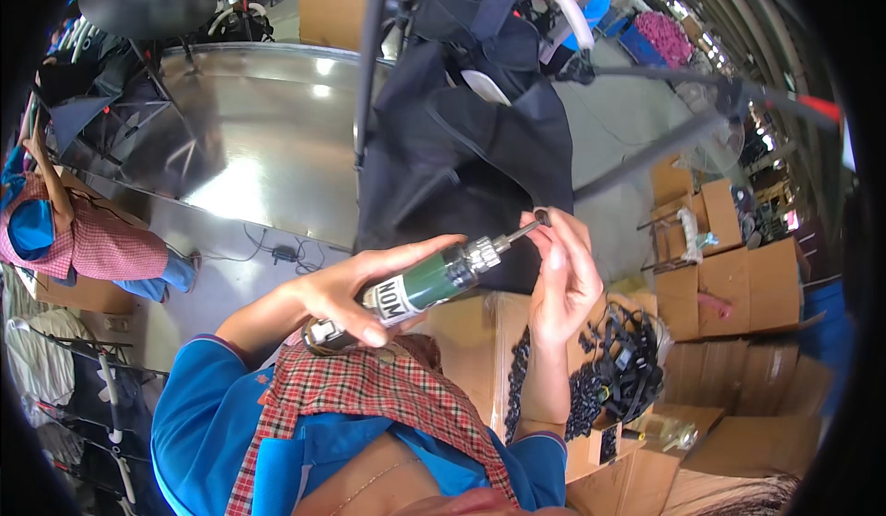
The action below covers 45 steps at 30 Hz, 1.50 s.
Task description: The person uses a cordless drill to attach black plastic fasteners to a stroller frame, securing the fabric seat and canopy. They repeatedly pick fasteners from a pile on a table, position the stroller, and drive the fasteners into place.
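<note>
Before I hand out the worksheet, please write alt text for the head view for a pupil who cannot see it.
A left hand grips a green power screwdriver, its bit pointing to a small dark part held by the right hand. Black fabric hangs beyond; small black pieces lie at lower right, and another worker stands at left.

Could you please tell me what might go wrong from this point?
The right hand has its fingertips close to the bit, so a slip or sudden spin could nick them.

The small dark piece at the bit's tip could drop and be hard to find among the loose black parts.

The green power screwdriver might twist in the left hand.
</note>
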Available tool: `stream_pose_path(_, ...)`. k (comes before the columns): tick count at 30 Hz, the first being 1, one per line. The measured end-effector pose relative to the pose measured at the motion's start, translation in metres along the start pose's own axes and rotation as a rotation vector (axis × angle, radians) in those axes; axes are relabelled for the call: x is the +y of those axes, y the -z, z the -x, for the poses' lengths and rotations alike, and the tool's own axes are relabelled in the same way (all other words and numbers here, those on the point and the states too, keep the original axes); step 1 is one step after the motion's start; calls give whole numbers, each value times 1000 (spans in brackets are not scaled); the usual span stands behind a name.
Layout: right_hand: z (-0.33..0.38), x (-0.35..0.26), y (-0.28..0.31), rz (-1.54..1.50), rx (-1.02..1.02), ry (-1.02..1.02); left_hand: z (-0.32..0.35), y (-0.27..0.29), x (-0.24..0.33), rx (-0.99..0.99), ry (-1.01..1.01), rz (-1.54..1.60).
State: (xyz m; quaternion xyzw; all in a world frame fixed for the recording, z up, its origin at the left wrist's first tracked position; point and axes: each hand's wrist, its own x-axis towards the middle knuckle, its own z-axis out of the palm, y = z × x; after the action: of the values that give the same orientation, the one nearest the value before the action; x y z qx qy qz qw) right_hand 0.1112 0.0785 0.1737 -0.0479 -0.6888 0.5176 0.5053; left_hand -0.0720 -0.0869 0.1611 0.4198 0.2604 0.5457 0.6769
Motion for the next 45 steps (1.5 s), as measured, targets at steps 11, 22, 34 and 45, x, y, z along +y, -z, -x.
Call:
stream_pose_path(11, -141, 202, 34, 1470, -521, -449, 87, 105, 64, -72, -203, 299)
stream_pose_path(22, -184, 244, 135, 548, -42, -668, 88, 157, 69, -33, -321, 325)
stream_pose_path(34, -253, 89, -131, 158, 285, 74, 87, 163, 84, 61, -341, 360)
stream_pose_path(45, -276, 33, -137, 258, -285, 211, 67, 183, 77, -9, -424, 397)
